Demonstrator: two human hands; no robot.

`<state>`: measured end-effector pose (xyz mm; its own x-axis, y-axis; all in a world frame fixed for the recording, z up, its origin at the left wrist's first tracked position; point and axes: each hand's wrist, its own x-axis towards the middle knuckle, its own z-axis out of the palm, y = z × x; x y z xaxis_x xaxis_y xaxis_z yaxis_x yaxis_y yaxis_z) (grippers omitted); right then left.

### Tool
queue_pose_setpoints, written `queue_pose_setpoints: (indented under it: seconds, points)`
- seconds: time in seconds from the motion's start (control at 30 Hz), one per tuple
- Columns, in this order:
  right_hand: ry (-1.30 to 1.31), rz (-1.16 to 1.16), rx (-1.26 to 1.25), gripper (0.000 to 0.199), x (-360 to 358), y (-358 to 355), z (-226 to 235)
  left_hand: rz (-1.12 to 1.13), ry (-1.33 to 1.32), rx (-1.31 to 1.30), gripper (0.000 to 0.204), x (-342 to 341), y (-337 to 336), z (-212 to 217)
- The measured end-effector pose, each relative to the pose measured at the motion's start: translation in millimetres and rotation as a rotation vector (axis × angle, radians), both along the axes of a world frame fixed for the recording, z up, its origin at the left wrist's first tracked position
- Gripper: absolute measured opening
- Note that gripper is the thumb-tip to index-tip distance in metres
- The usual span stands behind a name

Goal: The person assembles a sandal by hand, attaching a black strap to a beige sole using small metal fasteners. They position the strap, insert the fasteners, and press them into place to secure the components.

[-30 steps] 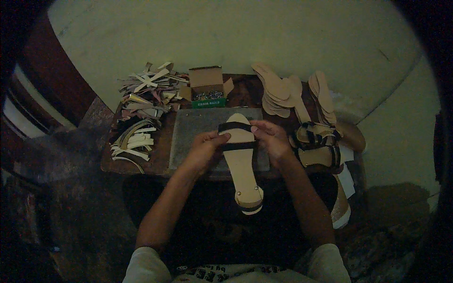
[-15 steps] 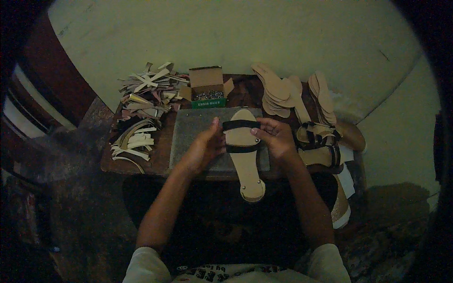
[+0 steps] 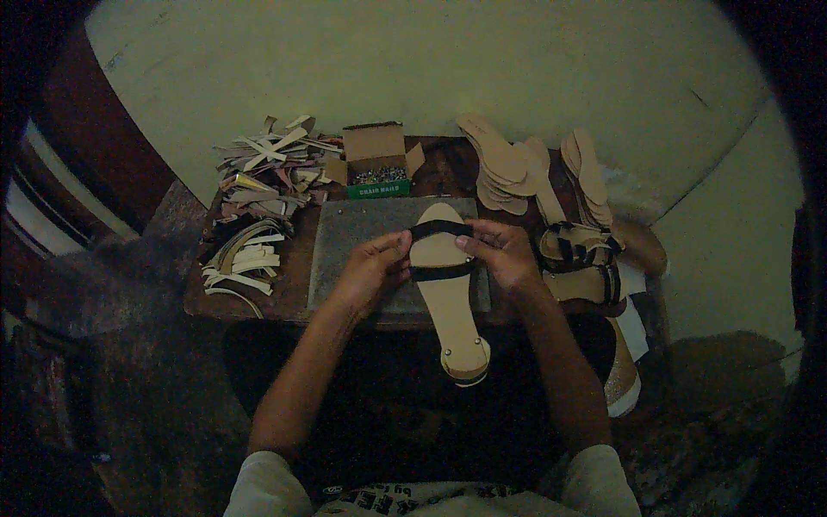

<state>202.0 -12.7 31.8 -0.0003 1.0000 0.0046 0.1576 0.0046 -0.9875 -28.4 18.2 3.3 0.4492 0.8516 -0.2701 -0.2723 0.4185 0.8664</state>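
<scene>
A tan sandal (image 3: 450,314) with two black straps is held up over the near part of the worktable, its toe pointing away from me and its heel hanging past the table edge. Shiny nail heads dot the heel. My left hand (image 3: 377,269) pinches the left end of the front strap (image 3: 439,229) at the sole's edge. On the opposite side, my right hand (image 3: 502,252) grips the sole, thumb on top between the straps and fingers by the front strap's right end. The rear strap (image 3: 441,273) crosses the sole flat.
Under the sandal lies a grey slab (image 3: 345,237) on the wooden table (image 3: 207,297). Strip scraps (image 3: 250,224) heap at the left. An open green nail box (image 3: 379,187) stands behind the slab. Stacked tan insoles (image 3: 500,168) and black-strapped sandals (image 3: 581,284) lie at the right.
The sandal has tilted slightly, its heel swinging a little toward me and to the right. My left hand has shifted, its thumb coming down onto the front strap's left end.
</scene>
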Motion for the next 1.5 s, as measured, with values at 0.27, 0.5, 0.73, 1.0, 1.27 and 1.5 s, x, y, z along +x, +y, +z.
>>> queue_pose_setpoints:
  seconds: [0.27, 0.5, 0.73, 1.0, 1.27, 1.5]
  points:
    - [0.061, -0.073, -0.021, 0.037, 1, 0, -10, -0.053, 0.210, 0.205, 0.027, 6, -6, 19]
    - [0.151, -0.041, -0.052, 0.043, -4, -1, -5, 0.117, 0.136, 0.164, 0.026, 8, -5, 16]
    - [0.189, 0.058, -0.021, 0.038, 8, 2, -5, 0.135, 0.090, 0.242, 0.025, 9, -7, 27]
    - [0.170, 0.015, -0.029, 0.029, 7, 3, -15, 0.088, -0.033, 0.124, 0.018, 10, -2, 9]
    - [0.223, -0.032, -0.022, 0.025, -8, 0, -12, 0.048, -0.115, 0.110, 0.021, 10, -1, 9]
    - [0.157, 0.050, -0.063, 0.026, -6, 0, -12, 0.078, 0.017, 0.198, 0.022, 6, 0, 6]
